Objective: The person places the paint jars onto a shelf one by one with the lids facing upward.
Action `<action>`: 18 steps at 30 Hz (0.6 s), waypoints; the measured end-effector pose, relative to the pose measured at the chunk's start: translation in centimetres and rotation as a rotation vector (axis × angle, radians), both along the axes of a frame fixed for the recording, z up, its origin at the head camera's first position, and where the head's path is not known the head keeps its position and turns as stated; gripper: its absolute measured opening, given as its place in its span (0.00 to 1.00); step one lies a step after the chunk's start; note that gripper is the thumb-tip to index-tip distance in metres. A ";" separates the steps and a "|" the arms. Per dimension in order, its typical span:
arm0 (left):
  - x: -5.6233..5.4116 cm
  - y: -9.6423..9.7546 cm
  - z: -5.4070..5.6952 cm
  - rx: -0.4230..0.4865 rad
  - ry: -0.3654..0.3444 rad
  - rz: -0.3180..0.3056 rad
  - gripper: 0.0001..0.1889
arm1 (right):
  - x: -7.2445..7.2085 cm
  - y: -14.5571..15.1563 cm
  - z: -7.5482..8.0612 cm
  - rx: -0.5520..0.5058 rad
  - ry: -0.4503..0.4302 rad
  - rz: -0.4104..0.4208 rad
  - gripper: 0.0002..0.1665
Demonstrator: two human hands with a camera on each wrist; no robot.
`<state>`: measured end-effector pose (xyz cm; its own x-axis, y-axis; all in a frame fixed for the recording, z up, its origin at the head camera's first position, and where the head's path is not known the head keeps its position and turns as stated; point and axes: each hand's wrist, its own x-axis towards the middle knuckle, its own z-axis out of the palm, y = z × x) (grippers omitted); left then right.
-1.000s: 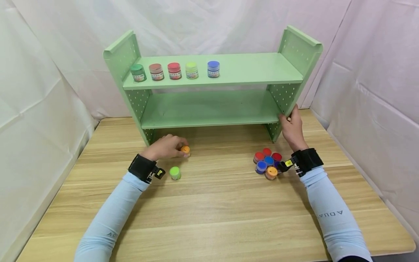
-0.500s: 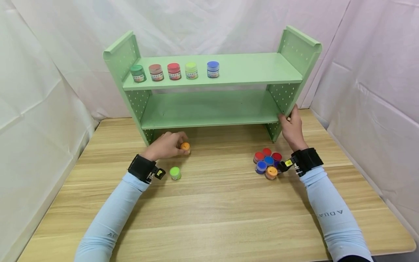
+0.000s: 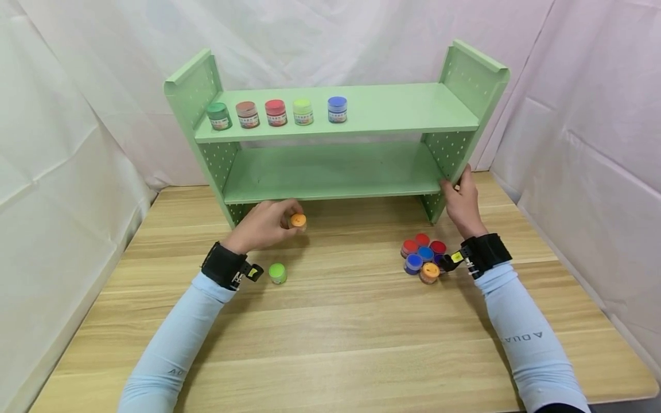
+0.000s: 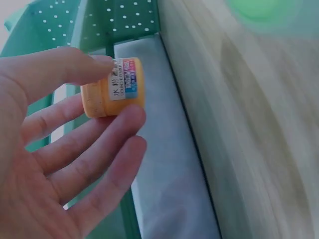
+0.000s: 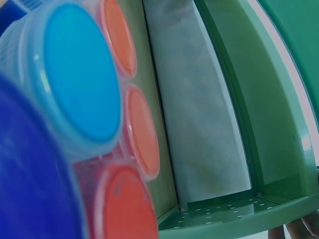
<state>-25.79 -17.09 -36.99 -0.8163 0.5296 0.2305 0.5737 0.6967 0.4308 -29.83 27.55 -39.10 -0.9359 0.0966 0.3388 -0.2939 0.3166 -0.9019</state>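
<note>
My left hand (image 3: 265,225) pinches a small orange paint jar (image 4: 113,88) between thumb and fingers, raised over the table in front of the lower shelf's left part. A printed label shows on the jar's side in the left wrist view. Nearer me on the wood stands a light green paint jar (image 3: 277,273). My right hand (image 3: 461,202) grips the right side panel of the green two-tier shelf (image 3: 330,169) low down, thumb at the front edge; its fingers behind the panel are partly hidden. Several jars stand along the upper tier, among them a blue jar (image 3: 337,109).
Beside my right wrist a cluster of red, blue and orange jars (image 3: 425,254) stands on the wooden table (image 3: 330,344). A dark green jar (image 3: 219,116) is leftmost on the upper tier. White cloth (image 3: 583,115) hangs behind and at both sides.
My left hand has lifted the orange jar off the table and moved it slightly forward and right, toward the shelf. The right hand keeps its grip on the side panel.
</note>
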 end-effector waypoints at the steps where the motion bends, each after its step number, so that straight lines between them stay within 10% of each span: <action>1: 0.1 0.2 0.1 0.004 0.004 -0.001 0.15 | 0.0 0.1 0.0 0.005 -0.002 -0.003 0.36; 18: 0.1 3.6 3.9 0.050 0.210 -0.100 0.15 | 0.0 0.2 0.1 0.019 0.009 -0.001 0.36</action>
